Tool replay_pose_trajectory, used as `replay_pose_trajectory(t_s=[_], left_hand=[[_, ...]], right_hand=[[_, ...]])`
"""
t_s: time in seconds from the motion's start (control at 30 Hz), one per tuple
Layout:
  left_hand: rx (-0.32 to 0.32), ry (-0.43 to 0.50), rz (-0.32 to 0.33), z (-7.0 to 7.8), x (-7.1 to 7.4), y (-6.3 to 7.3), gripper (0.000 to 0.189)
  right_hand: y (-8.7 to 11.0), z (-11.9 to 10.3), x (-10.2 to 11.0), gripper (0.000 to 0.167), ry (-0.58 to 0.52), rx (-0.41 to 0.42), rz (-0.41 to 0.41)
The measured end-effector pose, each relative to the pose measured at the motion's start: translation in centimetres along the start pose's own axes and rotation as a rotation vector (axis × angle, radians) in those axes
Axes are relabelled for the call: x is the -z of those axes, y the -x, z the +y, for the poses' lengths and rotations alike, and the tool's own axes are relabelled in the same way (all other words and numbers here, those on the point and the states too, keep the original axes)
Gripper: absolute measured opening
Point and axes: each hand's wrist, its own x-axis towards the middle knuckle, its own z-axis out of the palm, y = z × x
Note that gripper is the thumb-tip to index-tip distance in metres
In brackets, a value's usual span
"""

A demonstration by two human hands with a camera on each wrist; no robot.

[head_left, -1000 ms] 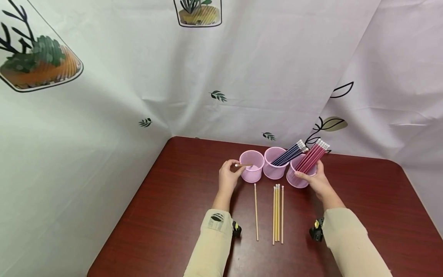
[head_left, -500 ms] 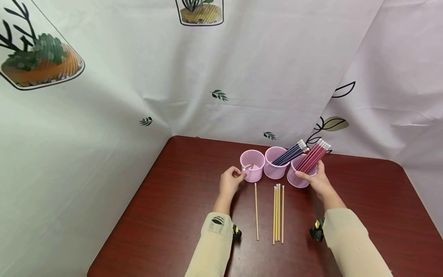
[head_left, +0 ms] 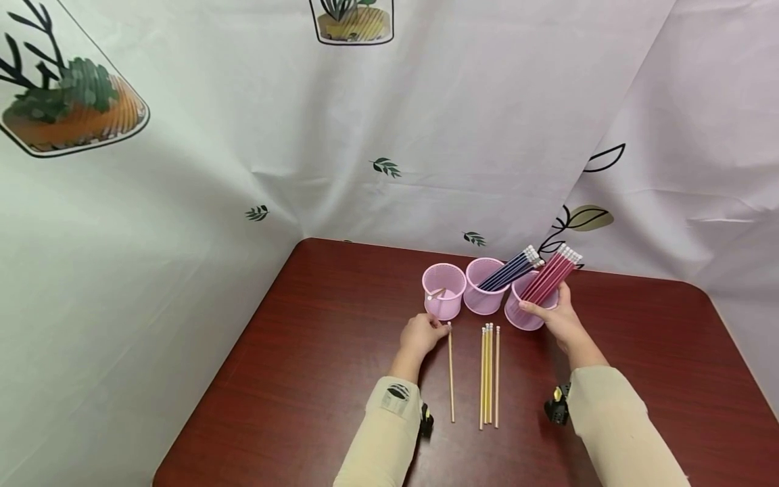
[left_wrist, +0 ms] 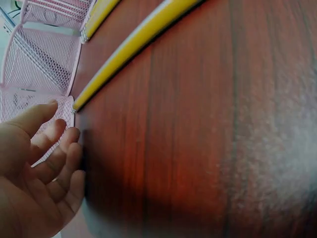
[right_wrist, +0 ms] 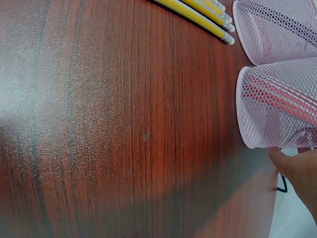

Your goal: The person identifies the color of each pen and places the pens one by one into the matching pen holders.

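My left hand [head_left: 421,336] is beside the white eraser end of a single yellow pencil [head_left: 451,379] on the table. In the left wrist view the fingers [left_wrist: 74,153] are loosely bent with nothing between them, and the thumb is near the pencil's tip. Behind this hand stands the left pink mesh pencil cup [head_left: 445,310], with one pencil [head_left: 435,295] leaning inside. My right hand [head_left: 558,316] holds the right mesh cup [head_left: 522,319], which contains several red pencils [head_left: 550,274]; its far fingers are hidden behind the cup.
Between the two outer cups stands a middle mesh cup [head_left: 483,302] with several dark blue pencils [head_left: 510,270]. Several yellow pencils [head_left: 489,375] lie side by side in front of it. The brown table [head_left: 304,379] meets a patterned cloth [head_left: 341,203] at the back.
My left hand let go of a pencil, which now leans in the left cup, then moved down and right to the single yellow pencil. The right hand stayed on its cup.
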Motion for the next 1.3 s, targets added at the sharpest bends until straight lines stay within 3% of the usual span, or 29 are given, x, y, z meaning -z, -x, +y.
replay_pose_trajectory(t_s=[0.2, 0.43, 1.07, 1.3], left_hand=[[-0.003, -0.147, -0.109, 0.8, -0.1, 0.5, 0.039], [0.028, -0.322, -0.102, 1.5, -0.5, 0.7, 0.047], [0.070, -0.274, -0.094, 1.5, -0.6, 0.5, 0.039], [0.049, -0.283, -0.065, 1.4, -0.7, 0.6, 0.037]], right_hand=[[-0.1, 0.2, 0.1, 0.096, 0.010, -0.008, 0.000], [0.1, -0.2, -0.1, 0.095, -0.006, -0.004, 0.003], [0.1, -0.2, -0.1, 0.095, 0.013, -0.012, 0.000], [0.1, -0.2, -0.1, 0.095, 0.015, -0.010, 0.006]])
